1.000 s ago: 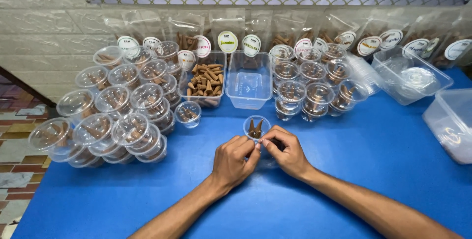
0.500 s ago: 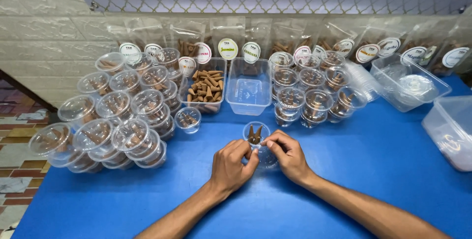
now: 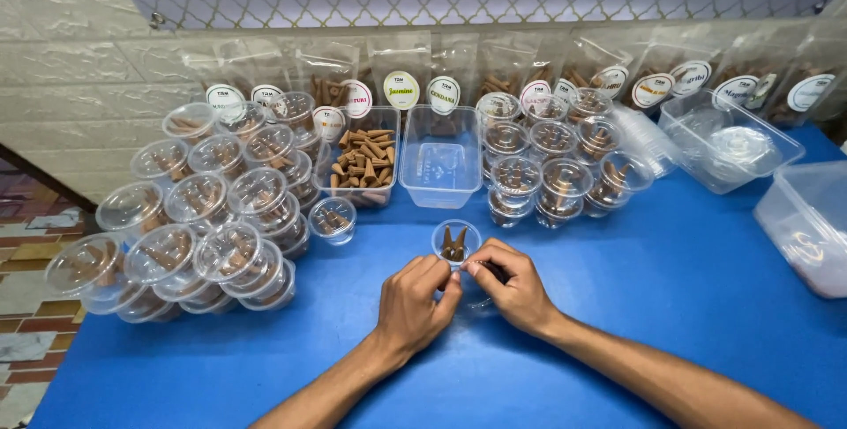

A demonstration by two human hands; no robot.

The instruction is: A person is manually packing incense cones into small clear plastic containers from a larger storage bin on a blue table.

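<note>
The left hand (image 3: 413, 301) and right hand (image 3: 512, 288) meet fingertip to fingertip low in the middle of the blue table (image 3: 670, 305). Both are curled nearly shut, thumbs and forefingers pinched on something small and clear between them; what it is I cannot tell, perhaps a thin lid or film. Touching the fingertips at their 12 o'clock stands a small open cup (image 3: 456, 241) with a few brown incense cones upright in it.

As I judge it, the cup is light and sits right against the knuckles, so a careless nudge could tip it and spill the cones across the table. The pinched piece looks flimsy and could slip or crease if squeezed unevenly.

Further out at 12 o'clock is an empty clear tub (image 3: 440, 163); at 11 o'clock a tub of loose cones (image 3: 363, 157) and a lone lidded cup (image 3: 333, 219). At 9 to 10 o'clock rise stacked lidded cups (image 3: 190, 226); at 1 o'clock another cluster of filled cups (image 3: 551, 156).
</note>
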